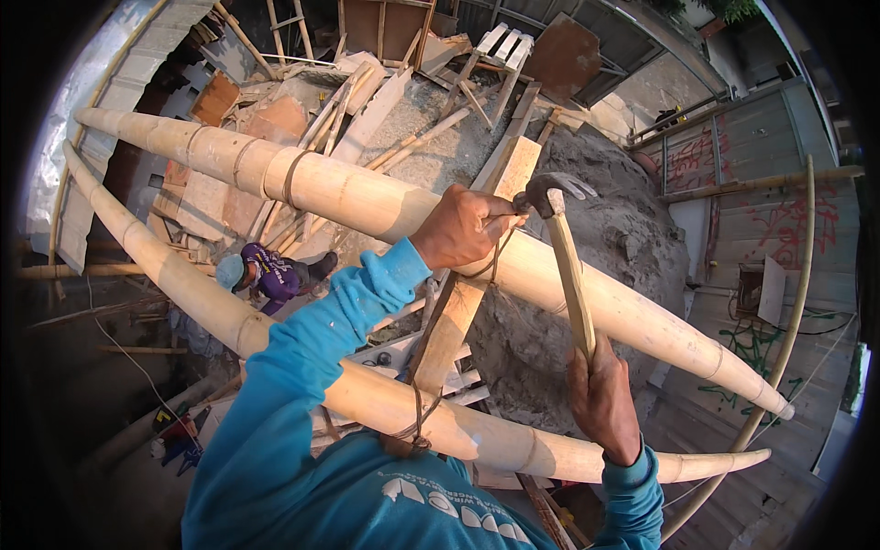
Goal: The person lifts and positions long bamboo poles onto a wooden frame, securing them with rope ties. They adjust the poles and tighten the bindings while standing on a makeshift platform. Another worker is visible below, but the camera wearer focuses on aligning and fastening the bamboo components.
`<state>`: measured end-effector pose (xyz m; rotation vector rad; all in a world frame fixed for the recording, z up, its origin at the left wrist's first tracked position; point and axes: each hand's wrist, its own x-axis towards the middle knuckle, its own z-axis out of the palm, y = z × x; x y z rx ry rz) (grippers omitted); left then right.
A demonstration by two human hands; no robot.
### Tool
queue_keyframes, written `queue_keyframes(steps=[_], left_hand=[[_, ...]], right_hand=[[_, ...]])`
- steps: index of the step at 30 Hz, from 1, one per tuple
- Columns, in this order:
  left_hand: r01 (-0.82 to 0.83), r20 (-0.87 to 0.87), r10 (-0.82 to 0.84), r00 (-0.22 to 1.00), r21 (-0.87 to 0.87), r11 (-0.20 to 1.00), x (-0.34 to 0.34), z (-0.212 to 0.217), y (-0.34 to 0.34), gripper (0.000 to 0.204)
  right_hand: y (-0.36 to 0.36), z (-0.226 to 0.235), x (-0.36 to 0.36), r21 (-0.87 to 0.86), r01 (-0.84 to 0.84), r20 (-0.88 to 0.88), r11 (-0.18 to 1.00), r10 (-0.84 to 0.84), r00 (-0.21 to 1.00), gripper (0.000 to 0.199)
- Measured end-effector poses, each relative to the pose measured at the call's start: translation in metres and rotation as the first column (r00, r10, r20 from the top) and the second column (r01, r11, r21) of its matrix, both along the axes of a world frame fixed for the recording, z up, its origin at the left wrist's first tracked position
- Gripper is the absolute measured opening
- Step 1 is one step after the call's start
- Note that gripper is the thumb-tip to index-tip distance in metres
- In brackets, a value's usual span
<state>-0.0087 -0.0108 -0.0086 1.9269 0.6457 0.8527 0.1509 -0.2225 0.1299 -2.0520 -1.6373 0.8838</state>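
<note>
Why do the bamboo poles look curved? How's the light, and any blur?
Head view: fisheye distortion likely bows the upper bamboo pole and lower bamboo pole; sunlight brightens the teal left sleeve, while the lower-left area is dim; the claw hammer shows no obvious motion blur.

left hand (466, 226) forward, fingers curled | right hand (605, 396) nearer body, fist closed | left arm (316, 335) slanting inward

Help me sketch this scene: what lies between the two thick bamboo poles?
In the head view, a wooden beam bridges them, and the blue left sleeve crosses the gap.
</note>
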Motion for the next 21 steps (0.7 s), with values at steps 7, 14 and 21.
queue_keyframes(steps=[7,14,21], left_hand=[[0.035,0.042,-0.031,0.999,-0.093,0.995,-0.002,0.004,-0.003,0.029],[-0.340,0.314,0.400,0.861,-0.230,0.912,-0.023,0.006,-0.037,0.019],[-0.411,-0.662,0.015,0.750,-0.448,0.794,-0.069,-0.025,-0.088,0.064]], right_hand=[[-0.016,0.011,-0.013,0.110,0.264,-0.190,0.958,-0.241,0.952,0.013],[-0.041,-0.021,-0.027,0.013,0.428,-0.433,0.904,-0.380,0.817,0.019],[-0.051,-0.032,-0.036,-0.011,0.487,-0.470,0.873,-0.434,0.768,0.018]])
